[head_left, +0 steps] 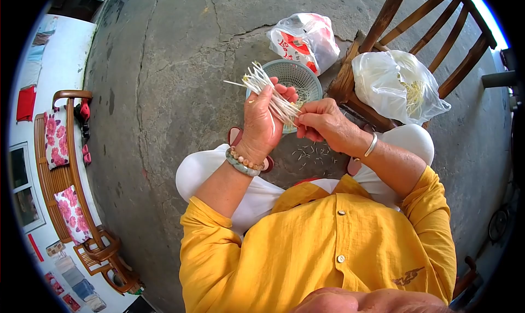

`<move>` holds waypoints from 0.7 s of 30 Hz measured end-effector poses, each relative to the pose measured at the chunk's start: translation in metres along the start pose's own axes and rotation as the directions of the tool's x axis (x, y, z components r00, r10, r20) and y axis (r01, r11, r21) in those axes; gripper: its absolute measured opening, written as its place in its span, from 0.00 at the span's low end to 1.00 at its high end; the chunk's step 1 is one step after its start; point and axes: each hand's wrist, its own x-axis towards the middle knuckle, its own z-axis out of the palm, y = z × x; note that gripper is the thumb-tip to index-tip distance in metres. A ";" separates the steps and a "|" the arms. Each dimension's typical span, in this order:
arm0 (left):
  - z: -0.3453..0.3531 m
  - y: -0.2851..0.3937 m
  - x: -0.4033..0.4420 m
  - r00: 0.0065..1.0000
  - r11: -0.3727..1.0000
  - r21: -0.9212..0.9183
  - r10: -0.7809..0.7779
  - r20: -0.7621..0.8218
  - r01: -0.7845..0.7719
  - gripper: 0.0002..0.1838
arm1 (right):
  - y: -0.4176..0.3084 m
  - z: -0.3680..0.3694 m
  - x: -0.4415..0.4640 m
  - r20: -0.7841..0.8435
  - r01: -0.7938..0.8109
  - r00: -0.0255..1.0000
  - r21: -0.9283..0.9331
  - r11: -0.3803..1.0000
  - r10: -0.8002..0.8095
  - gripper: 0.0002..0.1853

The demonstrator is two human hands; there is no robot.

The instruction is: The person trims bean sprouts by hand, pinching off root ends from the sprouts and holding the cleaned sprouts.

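Note:
A bundle of bean sprouts [268, 91] lies across my left hand [263, 113], held under the thumb with the fingers curled round it. My right hand [324, 122] pinches at the lower right ends of the same sprouts, thumb and forefinger together. Below both hands stands a grey-green plastic colander [313, 82] with some sprouts inside, partly hidden by my left hand. Thin broken-off root ends [314, 155] are scattered over the floor between my feet.
A white plastic bag with red print [307, 39] sits behind the colander. To the right, a wooden chair [350, 75] bears an open clear bag [385, 86] of more sprouts. A wooden bench [57, 173] with flowered cushions stands at far left on the cracked concrete floor [164, 94].

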 end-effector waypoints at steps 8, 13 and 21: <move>-0.002 -0.001 -0.003 0.999 0.999 0.003 -0.047 0.024 0.047 0.07 | -0.004 -0.007 -0.001 -0.112 0.017 0.994 -0.022 1.000 -0.019 0.10; -0.007 -0.003 -0.001 0.996 0.998 -0.042 -0.050 0.078 0.053 0.07 | 0.003 -0.007 0.001 -0.152 0.059 0.986 -0.088 0.994 -0.072 0.11; -0.004 0.004 -0.001 0.998 0.998 -0.062 -0.026 -0.065 0.022 0.09 | 0.004 -0.012 0.005 -0.161 0.125 0.979 -0.009 0.992 -0.125 0.10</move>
